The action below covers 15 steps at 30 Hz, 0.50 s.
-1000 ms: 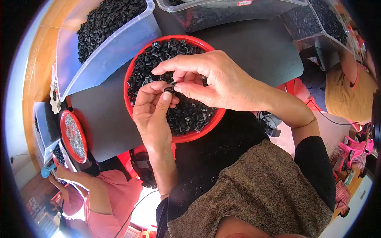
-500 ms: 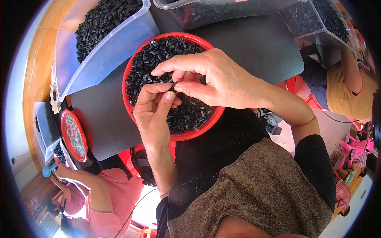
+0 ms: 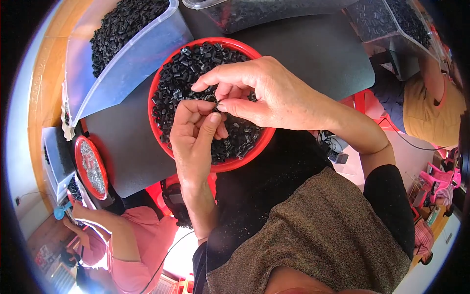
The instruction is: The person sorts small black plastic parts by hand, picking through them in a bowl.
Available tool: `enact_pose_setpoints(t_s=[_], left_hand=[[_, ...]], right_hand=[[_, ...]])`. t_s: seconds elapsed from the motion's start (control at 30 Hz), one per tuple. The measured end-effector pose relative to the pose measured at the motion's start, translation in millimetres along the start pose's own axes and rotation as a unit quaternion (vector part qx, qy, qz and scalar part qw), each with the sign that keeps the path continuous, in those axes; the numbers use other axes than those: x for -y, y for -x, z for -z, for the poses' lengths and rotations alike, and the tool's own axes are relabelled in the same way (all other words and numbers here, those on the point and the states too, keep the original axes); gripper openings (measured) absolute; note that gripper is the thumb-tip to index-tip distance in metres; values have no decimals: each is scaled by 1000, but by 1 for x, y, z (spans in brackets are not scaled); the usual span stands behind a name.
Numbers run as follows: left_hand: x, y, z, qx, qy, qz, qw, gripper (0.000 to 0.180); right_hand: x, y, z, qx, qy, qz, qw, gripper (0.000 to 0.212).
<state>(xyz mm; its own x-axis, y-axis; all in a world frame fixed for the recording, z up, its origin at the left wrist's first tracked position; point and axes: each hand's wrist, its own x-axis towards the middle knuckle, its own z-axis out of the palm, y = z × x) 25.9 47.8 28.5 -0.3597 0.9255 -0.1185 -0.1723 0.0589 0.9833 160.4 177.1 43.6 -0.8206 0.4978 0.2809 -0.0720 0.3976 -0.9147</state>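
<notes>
Both my hands meet over a red basin (image 3: 230,41) heaped with small black plastic pieces (image 3: 183,73), some with metal springs. My left hand (image 3: 195,134) pinches a tiny dark piece (image 3: 217,106) between thumb and index finger, its other fingers curled. Opposite it, my right hand (image 3: 267,93) has its thumb tip against the same piece. The right index finger arches above the basin, and the remaining fingers are bent beneath the palm. Fingertips cover most of the piece, so its exact kind is hidden.
A translucent bin (image 3: 132,61) of black parts stands at the far left, with other clear bins (image 3: 279,14) along the back. A red tray (image 3: 93,166) of shiny small parts lies left on the dark table (image 3: 127,147). Co-workers sit at both sides.
My left hand has shifted slightly to the right, and its fingertips with the piece sit a little closer to my right thumb. The basin appears slightly higher and further left in view.
</notes>
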Motion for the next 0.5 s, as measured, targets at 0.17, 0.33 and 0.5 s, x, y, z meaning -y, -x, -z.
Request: enact_pose_setpoints(t_s=[0.17, 0.33, 0.5], left_hand=[[3, 0, 1, -20, -18, -34, 999, 9], [2, 2, 1, -27, -15, -44, 999, 8], [3, 5, 1, -30, -31, -57, 997, 9]], right_hand=[[3, 0, 3, 43, -47, -67, 996, 37], [5, -2, 2, 48, -54, -56, 996, 37], [4, -4, 3, 63, -101, -82, 989, 36]])
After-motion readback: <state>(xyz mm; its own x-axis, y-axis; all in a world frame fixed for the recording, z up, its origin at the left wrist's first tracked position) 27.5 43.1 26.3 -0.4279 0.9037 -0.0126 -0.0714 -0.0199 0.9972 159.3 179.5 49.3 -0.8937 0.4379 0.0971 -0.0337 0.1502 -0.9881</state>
